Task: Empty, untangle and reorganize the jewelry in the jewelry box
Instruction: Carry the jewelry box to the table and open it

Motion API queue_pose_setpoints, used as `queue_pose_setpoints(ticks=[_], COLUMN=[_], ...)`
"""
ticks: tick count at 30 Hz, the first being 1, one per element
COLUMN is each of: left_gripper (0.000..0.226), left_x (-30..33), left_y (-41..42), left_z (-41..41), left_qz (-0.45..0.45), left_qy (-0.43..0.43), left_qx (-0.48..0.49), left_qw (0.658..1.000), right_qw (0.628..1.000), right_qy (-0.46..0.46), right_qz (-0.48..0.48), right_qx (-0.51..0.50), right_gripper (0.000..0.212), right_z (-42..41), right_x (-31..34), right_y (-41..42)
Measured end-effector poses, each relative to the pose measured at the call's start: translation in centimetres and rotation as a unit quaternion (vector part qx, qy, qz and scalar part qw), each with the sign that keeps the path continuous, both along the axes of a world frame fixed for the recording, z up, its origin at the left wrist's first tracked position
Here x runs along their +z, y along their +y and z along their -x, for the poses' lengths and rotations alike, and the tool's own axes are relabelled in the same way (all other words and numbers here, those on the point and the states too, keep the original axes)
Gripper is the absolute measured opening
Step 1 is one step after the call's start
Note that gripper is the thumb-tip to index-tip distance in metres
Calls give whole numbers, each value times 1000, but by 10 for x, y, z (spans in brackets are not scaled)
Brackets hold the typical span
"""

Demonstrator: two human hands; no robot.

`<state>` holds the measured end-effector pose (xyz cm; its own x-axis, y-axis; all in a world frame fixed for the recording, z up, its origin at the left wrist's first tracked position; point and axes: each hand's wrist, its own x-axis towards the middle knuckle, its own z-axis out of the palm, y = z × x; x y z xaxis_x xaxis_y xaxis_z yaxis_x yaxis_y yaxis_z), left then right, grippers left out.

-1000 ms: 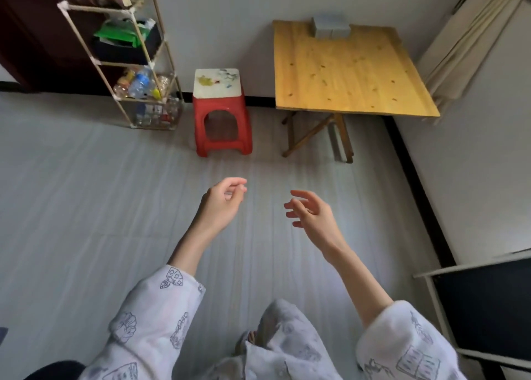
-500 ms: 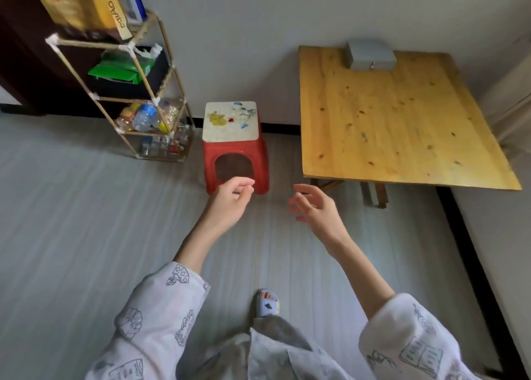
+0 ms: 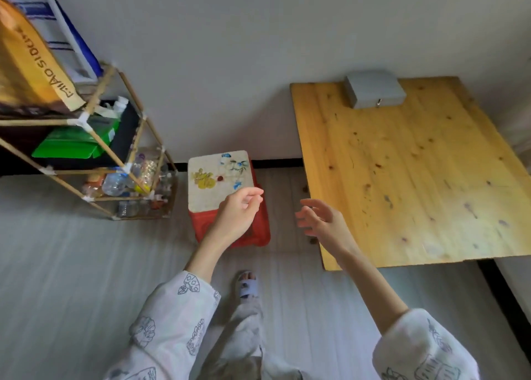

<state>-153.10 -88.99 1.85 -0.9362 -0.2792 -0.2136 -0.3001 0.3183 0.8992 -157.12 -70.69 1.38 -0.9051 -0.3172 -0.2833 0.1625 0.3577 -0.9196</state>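
- The left hand (image 3: 237, 214) hangs in the air over the red stool (image 3: 230, 201), fingers (image 3: 253, 193) loosely curled with the thumb near the forefinger; nothing shows between them, so it reads as relaxed and grasping nothing.
- The right hand (image 3: 321, 221) hovers just beside the near left edge of the table (image 3: 416, 184), fingers (image 3: 311, 207) spread and slack, released, also holding nothing.
- The jewelry box (image 3: 375, 92) lies well beyond and to the right of both sets of fingers, at the far edge of the table against the wall, lid down, with a small metal clasp (image 3: 379, 101) on the side that faces the person.
- Handling, as a judgement: the box looks like a stiff, grey, covered case with squared sides, probably light enough for one hand yet better taken with the fingers of both hands on its two short sides, so that it stays level and the contents do not slide and knot further.
- The clasp is small; it will likely want a fingertip pinch from the right fingers while the left fingers steady the lid.
- The jewelry itself is hidden inside; chains would be thin, limp and easily snagged, so they should be lifted out singly.
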Motion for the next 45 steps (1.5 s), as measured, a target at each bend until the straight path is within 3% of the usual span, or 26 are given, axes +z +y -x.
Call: queue_pose_setpoints(ticks=[5, 11, 17, 31, 45], left_gripper=[15, 16, 16, 15, 26], left_x=[3, 3, -7, 1, -32], left_y=[-51, -57, -38, 25, 97], left_z=[93, 189, 276, 411, 546], left_qz=[17, 24, 37, 72, 106], left_qy=[-11, -19, -42, -63, -93], left_qx=[-64, -154, -237, -338, -471], left_qw=[998, 988, 970, 936, 871], right_qw=[997, 988, 970, 943, 900], right_qy=[-2, -8, -24, -27, -70], right_qz=[5, 4, 11, 46, 46], right_qx=[-76, -157, -240, -328, -428], right_gripper=[19, 20, 24, 28, 27], right_z=[75, 133, 192, 299, 403], right_x=[1, 4, -10, -3, -29], right_y=[-33, -41, -18, 33, 57])
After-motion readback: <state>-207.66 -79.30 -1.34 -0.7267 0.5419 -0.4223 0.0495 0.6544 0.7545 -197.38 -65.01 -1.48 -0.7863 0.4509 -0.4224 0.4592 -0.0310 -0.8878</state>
